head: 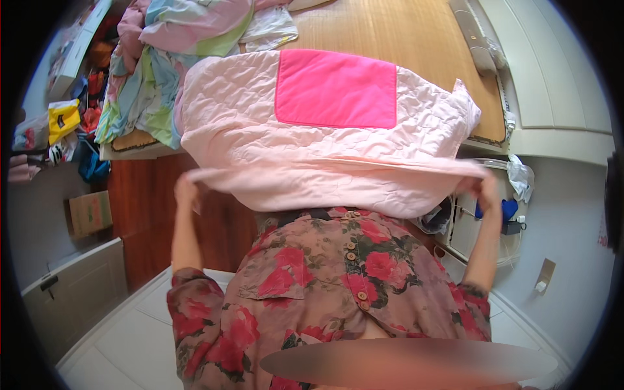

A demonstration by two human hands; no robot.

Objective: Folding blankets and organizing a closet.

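Observation:
A pale pink quilted cover (234, 126) with a bright pink panel (336, 90) is spread over the near edge of the bed, and its near part hangs in front of my floral shirt. My left hand (187, 192) grips its left near corner, while my right hand (482, 192) grips the right one. Between the two hands the near edge is drawn out and lifted, with a fold running across. Both hands are blurred, and the fingers are partly hidden by the cloth.
On the bed's far left lies a heap of pastel bedding (195, 29). A tan mat (365, 29) covers the bed, with a rolled bundle (475, 44) along its right side. Cables and a plastic bag (520, 175) sit on the right bedside cabinet (463, 229). A cardboard box (91, 213) stands left.

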